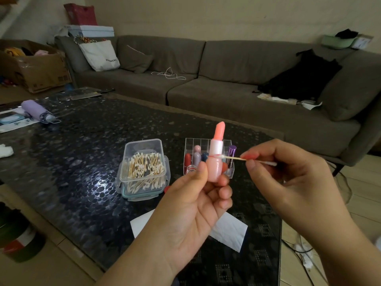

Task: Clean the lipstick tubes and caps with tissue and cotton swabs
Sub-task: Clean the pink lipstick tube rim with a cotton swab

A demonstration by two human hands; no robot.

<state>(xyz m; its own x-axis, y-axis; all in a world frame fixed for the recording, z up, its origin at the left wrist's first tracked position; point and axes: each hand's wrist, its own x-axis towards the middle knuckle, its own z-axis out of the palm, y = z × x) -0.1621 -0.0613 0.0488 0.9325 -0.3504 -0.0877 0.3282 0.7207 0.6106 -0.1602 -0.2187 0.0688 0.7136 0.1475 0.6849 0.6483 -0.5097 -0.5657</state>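
My left hand [195, 205] grips the base of an uncapped pink lipstick [216, 153], held upright above the table with its coral bullet extended. My right hand [288, 178] pinches a cotton swab [237, 158] between thumb and forefinger. The swab's tip touches the tube's collar, where a red smear shows. A clear organizer [231, 172] behind the lipstick holds several other lipsticks. An open clear plastic box of cotton swabs [144, 168] stands to the left. A white tissue [228, 230] lies flat on the table under my left hand.
The dark patterned glass table [72, 162] carries a rolled purple umbrella [36, 110] at the far left and a crumpled tissue [6, 150] at the left edge. A grey sofa [206, 79] runs behind. Cables lie on the floor at the right.
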